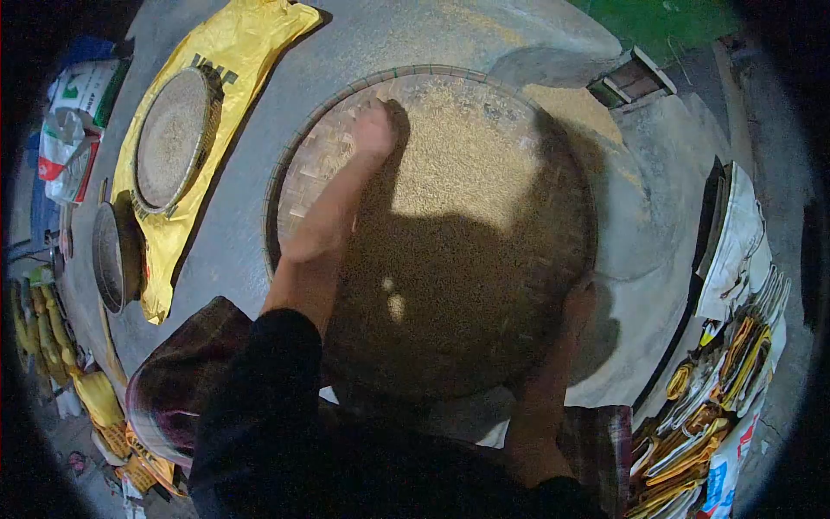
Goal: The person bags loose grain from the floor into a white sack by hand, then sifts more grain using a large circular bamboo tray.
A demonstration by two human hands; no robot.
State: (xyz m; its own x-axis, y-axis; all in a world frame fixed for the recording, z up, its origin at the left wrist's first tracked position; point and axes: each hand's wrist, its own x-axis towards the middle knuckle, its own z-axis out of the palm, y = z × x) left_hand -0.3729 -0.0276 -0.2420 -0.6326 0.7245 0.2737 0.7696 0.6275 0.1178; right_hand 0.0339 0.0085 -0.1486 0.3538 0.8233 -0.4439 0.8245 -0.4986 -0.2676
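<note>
A large round woven bamboo winnowing tray (298,186) is in front of me, with pale grain (467,160) spread over much of it. My left hand (375,130) is over the upper left part of the tray, beside the grain. Its fingers look curled closed, and whatever may be inside them is hidden. At the tray's lower right edge, my right hand (579,304) grips the rim, in shadow. The shadow of my head and body darkens the lower half of the tray.
On a yellow sack (238,39) at the left lies a smaller basket of grain (173,138). Another shallow basket (110,258) leans nearby. Stacked folded sacks (692,432) line the right side. Loose grain (575,108) lies on the concrete floor (238,229) behind the tray.
</note>
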